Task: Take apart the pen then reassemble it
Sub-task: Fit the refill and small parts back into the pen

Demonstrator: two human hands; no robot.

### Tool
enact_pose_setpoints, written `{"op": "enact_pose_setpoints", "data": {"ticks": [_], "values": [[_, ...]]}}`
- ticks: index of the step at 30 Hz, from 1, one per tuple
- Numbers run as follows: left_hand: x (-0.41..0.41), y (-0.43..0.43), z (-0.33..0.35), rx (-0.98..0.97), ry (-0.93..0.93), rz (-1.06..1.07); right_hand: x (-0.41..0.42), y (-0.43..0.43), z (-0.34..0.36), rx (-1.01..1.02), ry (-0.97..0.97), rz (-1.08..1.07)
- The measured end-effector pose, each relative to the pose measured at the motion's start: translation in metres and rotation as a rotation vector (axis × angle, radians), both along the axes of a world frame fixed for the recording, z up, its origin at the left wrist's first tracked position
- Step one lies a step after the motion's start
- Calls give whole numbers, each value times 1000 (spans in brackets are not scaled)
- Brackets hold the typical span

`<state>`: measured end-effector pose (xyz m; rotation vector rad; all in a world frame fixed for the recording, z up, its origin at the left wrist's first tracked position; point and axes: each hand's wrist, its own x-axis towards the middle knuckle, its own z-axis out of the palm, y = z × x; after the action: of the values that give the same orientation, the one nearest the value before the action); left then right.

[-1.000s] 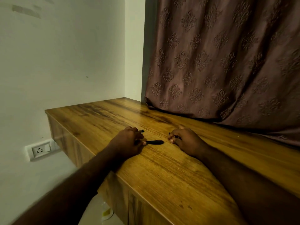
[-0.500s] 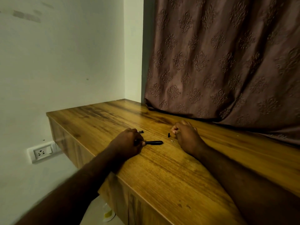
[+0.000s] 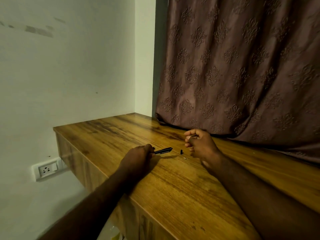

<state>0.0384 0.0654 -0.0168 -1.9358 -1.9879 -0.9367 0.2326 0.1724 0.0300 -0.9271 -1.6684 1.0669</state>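
My left hand (image 3: 138,154) grips one end of the black pen barrel (image 3: 163,150), whose free end is tilted up a little off the wooden tabletop (image 3: 173,187). A small black pen piece (image 3: 181,151) stands on the wood just right of the barrel. A tiny pale part (image 3: 184,158) lies a bit nearer to me. My right hand (image 3: 199,144) is raised above the table with fingers curled, pinching a thin part (image 3: 194,135) that is mostly hidden by the fingers.
A patterned brown curtain (image 3: 242,75) hangs along the back of the table and rests on it. A white wall (image 3: 69,66) lies to the left, with a socket plate (image 3: 46,169) below table level. The table's front edge runs diagonally under my forearms.
My right hand has lifted off the table and moved back toward the curtain, leaving the small black piece and the pale part on the wood. My left hand has tilted the barrel up.
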Motion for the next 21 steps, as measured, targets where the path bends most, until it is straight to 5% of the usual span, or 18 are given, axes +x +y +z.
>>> {"op": "enact_pose_setpoints", "data": {"ticks": [12,21], "values": [[-1,-2,2,22,-63,42,10,1,4,-279,234,262],[-1,-4,3,-3,-75,-6,0,-4,-7,-178,200,168]]}}
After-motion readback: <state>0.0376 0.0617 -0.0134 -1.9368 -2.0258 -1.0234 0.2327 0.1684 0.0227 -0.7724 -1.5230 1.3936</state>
